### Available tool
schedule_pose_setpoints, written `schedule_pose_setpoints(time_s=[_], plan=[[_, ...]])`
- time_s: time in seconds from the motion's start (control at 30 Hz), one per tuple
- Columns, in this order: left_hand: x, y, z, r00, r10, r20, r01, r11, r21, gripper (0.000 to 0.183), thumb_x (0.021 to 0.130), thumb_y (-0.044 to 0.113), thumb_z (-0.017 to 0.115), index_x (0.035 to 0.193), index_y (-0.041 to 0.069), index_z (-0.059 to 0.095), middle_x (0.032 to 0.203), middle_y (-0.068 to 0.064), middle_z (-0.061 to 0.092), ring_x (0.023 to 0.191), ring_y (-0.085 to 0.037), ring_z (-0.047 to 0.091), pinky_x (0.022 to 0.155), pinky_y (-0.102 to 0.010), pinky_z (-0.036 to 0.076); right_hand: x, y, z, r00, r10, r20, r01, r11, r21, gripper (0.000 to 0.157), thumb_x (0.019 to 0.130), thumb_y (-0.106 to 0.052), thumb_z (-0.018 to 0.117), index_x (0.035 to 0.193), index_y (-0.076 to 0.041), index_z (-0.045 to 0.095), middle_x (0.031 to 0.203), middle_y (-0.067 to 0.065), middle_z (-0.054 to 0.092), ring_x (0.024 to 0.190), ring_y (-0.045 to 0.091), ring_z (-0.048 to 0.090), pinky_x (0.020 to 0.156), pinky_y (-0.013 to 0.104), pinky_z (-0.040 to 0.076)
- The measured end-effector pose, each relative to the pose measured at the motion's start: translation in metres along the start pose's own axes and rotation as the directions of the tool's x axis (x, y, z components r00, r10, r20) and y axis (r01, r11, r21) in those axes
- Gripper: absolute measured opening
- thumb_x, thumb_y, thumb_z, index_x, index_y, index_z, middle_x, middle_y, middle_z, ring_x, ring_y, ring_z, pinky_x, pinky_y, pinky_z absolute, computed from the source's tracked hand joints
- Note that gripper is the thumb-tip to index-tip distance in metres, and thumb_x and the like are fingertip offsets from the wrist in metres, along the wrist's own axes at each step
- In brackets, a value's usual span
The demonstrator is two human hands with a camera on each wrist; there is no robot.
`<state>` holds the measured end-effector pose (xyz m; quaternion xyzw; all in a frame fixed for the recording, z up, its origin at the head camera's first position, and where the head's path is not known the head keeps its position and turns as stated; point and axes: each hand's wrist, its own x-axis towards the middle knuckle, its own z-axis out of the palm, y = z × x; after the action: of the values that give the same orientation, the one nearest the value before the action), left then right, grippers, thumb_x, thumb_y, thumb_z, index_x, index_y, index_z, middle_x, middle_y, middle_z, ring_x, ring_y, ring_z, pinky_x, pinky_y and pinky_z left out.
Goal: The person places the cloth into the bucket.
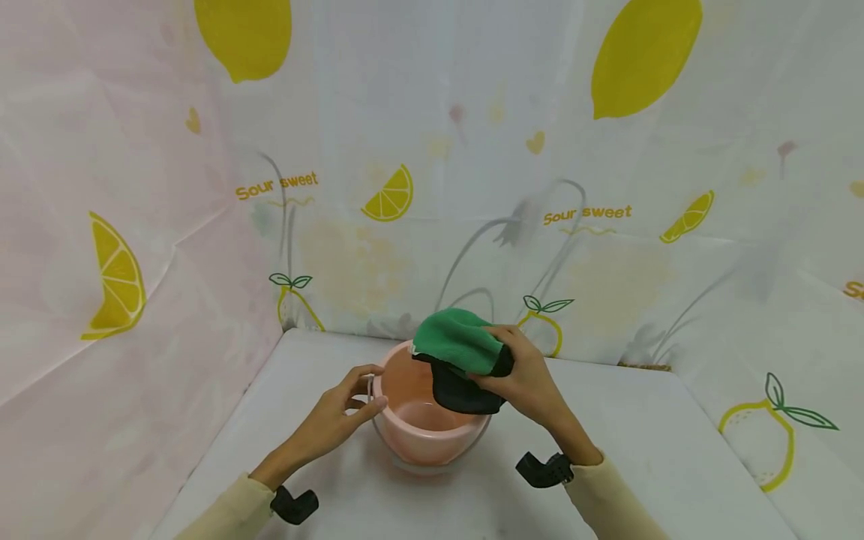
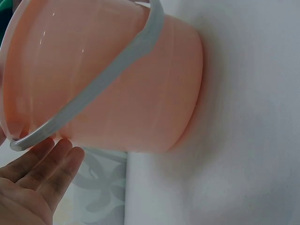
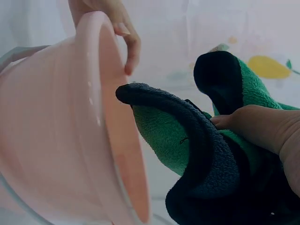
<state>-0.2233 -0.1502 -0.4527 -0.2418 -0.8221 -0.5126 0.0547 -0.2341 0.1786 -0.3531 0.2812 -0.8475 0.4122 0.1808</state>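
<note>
A pink plastic bucket (image 1: 432,448) stands upright on the white table. My left hand (image 1: 329,420) holds its rim at the left, with the thumb over the edge; in the left wrist view several fingers (image 2: 61,171) extend beside the bucket's outer wall near the handle joint. A folded green and black cloth (image 1: 455,341) is gripped by my right hand (image 1: 533,382) above the bucket's right side. In the right wrist view, the thumb (image 3: 253,123) presses on the cloth, and its dark-edged folds hang beside the bucket's opening. Some fingers of the right hand are hidden by the cloth.
The bucket's grey handle (image 2: 101,82) hangs down along its outer front. White sheeting (image 1: 439,187) with lemon prints stands behind the table (image 1: 594,442) and along both sides. A black device (image 1: 293,506) sits at my left wrist, another (image 1: 543,471) at the right.
</note>
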Motion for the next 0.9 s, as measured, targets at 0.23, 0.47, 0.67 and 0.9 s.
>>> schedule_pose_setpoints(time_s=[0.23,0.47,0.67,0.9], plan=[[0.001,-0.001,0.0,1.0,0.011,0.001,-0.011,1.0,0.009,0.049,0.102,0.033,0.067,0.147,0.022,0.048,0.128,-0.008,0.066,0.112,-0.019,0.065,0.094,-0.034,0.056,0.004,0.002,0.023,0.999,-0.001,0.052,0.001,1.0,-0.001,0.062,0.076,-0.012,0.093,0.131,-0.009,0.065,0.128,0.008,0.061,0.116,0.027,0.06,0.099,0.051,0.052],[0.001,-0.003,0.001,1.0,0.02,-0.012,-0.019,1.0,0.014,0.046,0.102,0.032,0.068,0.143,0.033,0.048,0.126,0.0,0.066,0.112,-0.017,0.066,0.093,-0.033,0.057,0.005,0.005,0.041,0.992,0.038,0.124,-0.036,0.999,-0.014,0.062,0.078,-0.013,0.092,0.134,-0.009,0.065,0.131,0.009,0.06,0.117,0.028,0.061,0.1,0.05,0.052],[0.001,-0.002,0.0,1.0,0.008,-0.008,-0.008,1.0,0.017,0.047,0.102,0.033,0.067,0.144,0.033,0.047,0.124,0.0,0.067,0.113,-0.017,0.065,0.093,-0.033,0.057,0.005,0.006,0.05,0.982,0.045,0.184,-0.035,0.998,-0.06,0.066,0.078,-0.015,0.092,0.137,-0.006,0.062,0.131,0.011,0.06,0.116,0.029,0.061,0.098,0.051,0.053],[0.001,-0.002,0.0,1.0,0.013,-0.009,-0.013,1.0,0.015,0.047,0.102,0.033,0.067,0.144,0.032,0.047,0.126,0.0,0.067,0.115,-0.018,0.065,0.094,-0.033,0.057,0.005,0.007,0.056,0.958,0.061,0.279,-0.029,0.993,-0.118,0.071,0.079,-0.019,0.092,0.139,-0.004,0.058,0.132,0.011,0.061,0.115,0.028,0.06,0.095,0.05,0.054]])
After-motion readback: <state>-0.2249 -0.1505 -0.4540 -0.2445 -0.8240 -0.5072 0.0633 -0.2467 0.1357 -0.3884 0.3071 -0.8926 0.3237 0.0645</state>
